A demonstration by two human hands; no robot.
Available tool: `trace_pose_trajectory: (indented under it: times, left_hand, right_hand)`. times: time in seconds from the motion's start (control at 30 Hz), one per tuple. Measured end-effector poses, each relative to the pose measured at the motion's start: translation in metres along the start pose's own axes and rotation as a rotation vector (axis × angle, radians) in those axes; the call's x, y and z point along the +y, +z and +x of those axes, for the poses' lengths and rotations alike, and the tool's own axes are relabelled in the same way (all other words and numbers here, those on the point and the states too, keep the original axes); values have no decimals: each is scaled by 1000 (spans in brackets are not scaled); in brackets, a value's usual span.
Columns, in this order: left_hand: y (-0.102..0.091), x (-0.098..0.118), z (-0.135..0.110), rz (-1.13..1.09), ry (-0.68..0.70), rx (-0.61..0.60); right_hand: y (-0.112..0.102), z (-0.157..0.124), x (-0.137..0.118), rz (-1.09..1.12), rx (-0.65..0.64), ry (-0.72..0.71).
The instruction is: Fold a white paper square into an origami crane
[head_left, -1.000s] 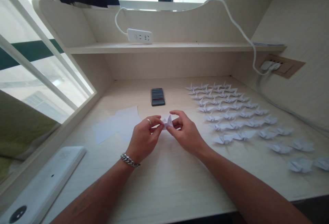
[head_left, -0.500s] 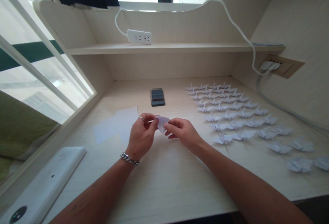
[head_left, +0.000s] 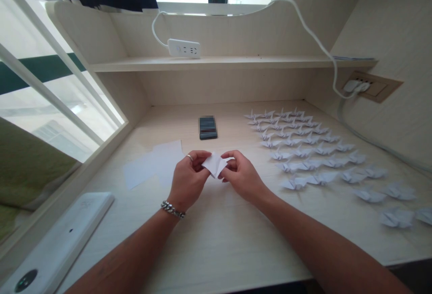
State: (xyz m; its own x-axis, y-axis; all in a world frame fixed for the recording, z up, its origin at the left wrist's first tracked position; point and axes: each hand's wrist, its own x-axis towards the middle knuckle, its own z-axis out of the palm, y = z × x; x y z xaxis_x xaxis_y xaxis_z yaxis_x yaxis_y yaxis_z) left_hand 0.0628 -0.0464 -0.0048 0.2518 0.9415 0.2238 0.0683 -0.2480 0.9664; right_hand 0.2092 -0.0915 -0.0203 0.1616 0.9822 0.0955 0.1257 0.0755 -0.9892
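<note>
Folded paper between the two; left hand pinching one side, right hand the other; corner towards the surface's near edge.

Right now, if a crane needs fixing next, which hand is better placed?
Probably the right hand: it's nearer the cranes. The left hand is by the sheets. Both hold the folded paper, so the right would have to let go first.
</note>
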Motion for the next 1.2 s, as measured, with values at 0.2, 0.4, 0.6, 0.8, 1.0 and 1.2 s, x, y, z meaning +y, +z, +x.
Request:
trace_pose_trajectory:
  times: [0.2,0.4,0.6,0.8,1.0,1.2]
  left_hand:
    - [2,1,-4,26,25,-19]
    - [3,5,-4,184,42,16]
    - [1,7,-7,548,236,105]
    - [6,4,-4,690,338,129]
    - [11,7,10,571,247,153]
    - [8,-6,23,646,366,202]
  right_hand:
    - [2,-5,-6,-267,85,-131]
    - [5,-8,-8,-351,73,-126]
    - [10,-8,-12,-464,138,-169]
    - [16,-6,-18,-535,206,-257]
    - [20,12,-17,-418,266,-164]
    - [26,26,-21,-563,290,-138]
